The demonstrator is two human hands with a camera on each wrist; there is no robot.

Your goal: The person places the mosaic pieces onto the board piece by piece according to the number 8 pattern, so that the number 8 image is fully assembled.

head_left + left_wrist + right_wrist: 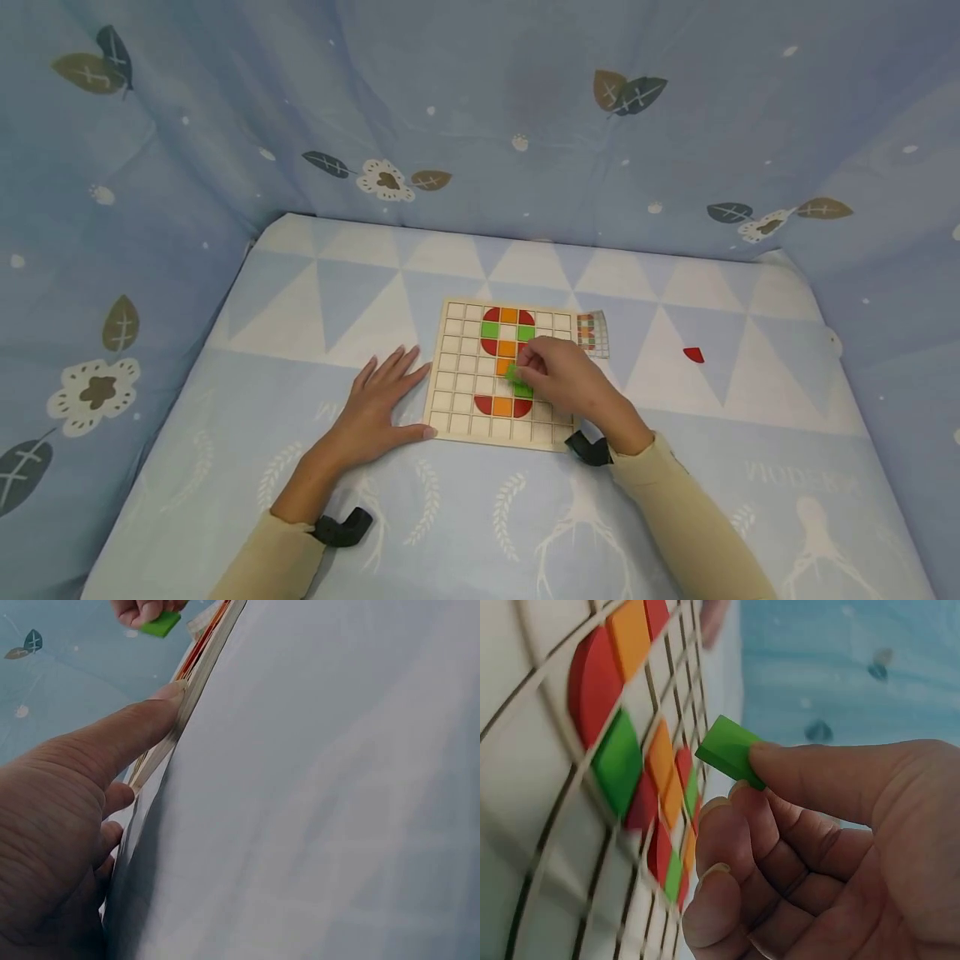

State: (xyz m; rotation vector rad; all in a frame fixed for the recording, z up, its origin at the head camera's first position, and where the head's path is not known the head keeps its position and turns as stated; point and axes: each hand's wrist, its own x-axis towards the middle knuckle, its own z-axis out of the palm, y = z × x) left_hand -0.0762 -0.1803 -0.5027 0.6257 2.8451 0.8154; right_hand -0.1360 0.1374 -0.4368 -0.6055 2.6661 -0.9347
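A wooden grid board (454, 384) lies on the cloth. Red rounded corner pieces, orange squares and green squares fill some of its cells. My right hand (570, 379) is over the board's right half, pinching a green square tile (730, 750) between thumb and fingertips. In the right wrist view the tile is held off the board's face, near a set green square (618, 766) and an orange square (631, 636). My left hand (377, 414) is spread flat at the board's left side. Its thumb (139, 727) touches the board's edge in the left wrist view.
A small printed pattern card (600, 340) sticks out at the board's right edge. Farther right, a loose red rounded corner piece (693, 355) lies on the patterned cloth (480, 517). Blue printed curtains (480, 100) enclose the back and sides.
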